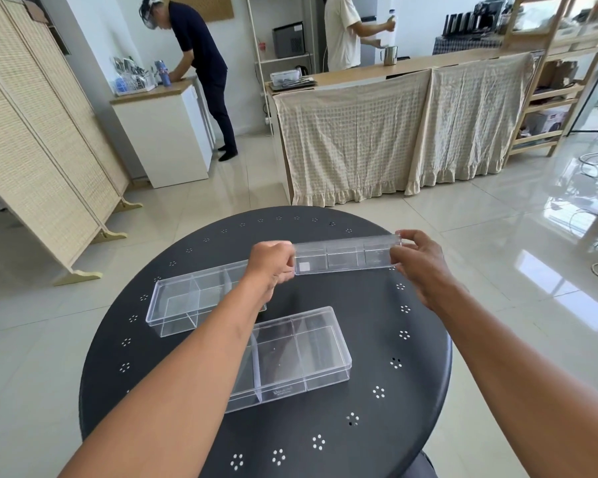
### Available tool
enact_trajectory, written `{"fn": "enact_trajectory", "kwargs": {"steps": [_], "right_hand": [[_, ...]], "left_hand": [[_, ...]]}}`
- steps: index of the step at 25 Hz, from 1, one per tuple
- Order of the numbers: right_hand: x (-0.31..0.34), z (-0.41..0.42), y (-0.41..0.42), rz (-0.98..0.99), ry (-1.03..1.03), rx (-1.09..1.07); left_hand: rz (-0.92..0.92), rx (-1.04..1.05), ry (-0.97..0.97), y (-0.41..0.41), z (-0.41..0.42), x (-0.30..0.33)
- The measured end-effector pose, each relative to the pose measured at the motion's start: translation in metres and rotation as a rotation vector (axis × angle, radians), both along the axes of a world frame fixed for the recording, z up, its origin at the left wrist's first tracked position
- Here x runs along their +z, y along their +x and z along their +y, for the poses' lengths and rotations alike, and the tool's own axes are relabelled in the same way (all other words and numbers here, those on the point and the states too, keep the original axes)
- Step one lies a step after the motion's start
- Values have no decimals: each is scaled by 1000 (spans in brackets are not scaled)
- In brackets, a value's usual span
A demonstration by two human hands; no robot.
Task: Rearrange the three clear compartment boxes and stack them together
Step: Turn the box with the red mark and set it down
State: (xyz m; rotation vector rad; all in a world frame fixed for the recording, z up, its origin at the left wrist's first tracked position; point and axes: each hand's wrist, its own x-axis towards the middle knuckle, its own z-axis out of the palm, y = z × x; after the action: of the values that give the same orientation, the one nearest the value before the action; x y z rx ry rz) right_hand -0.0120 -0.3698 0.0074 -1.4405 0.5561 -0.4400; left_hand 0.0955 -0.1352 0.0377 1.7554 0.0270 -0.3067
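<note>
Three clear compartment boxes are over a round black table [325, 443]. One box [346, 255] is lifted above the far part of the table, tilted on its long side. My left hand [271, 262] grips its left end and my right hand [418, 260] grips its right end. A second box [190, 298] lies flat at the left of the table, partly hidden by my left forearm. The third box [301, 357] lies flat near the middle, closer to me, its left end under my forearm.
The table has small perforated flower patterns and a rounded edge all round. Beyond it are a glossy tiled floor, a woven folding screen [38, 150] at left, a curtained counter [394, 132], a white cabinet [166, 132] and two people working at the back.
</note>
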Motion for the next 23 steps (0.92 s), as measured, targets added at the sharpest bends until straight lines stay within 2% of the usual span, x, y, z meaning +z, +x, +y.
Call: {"fn": "enact_trajectory", "kwargs": {"steps": [3,12,15,17,23], "right_hand": [[-14,1,-6,-36,3,-39],[-42,6,-15,121,-221,-61],[-21,13,-20,202,-417,-108],[1,25,-20,189,-547,-126],[59,106,-8,43,-564,74]], "left_hand": [[0,23,-3,-2,4,-7],[-129,-39,359,-17,2,-25],[-127,-76,330,-19,9,-8],[-207,-35,278,-19,28,8],[-308,218,241,-15,143,26]]}}
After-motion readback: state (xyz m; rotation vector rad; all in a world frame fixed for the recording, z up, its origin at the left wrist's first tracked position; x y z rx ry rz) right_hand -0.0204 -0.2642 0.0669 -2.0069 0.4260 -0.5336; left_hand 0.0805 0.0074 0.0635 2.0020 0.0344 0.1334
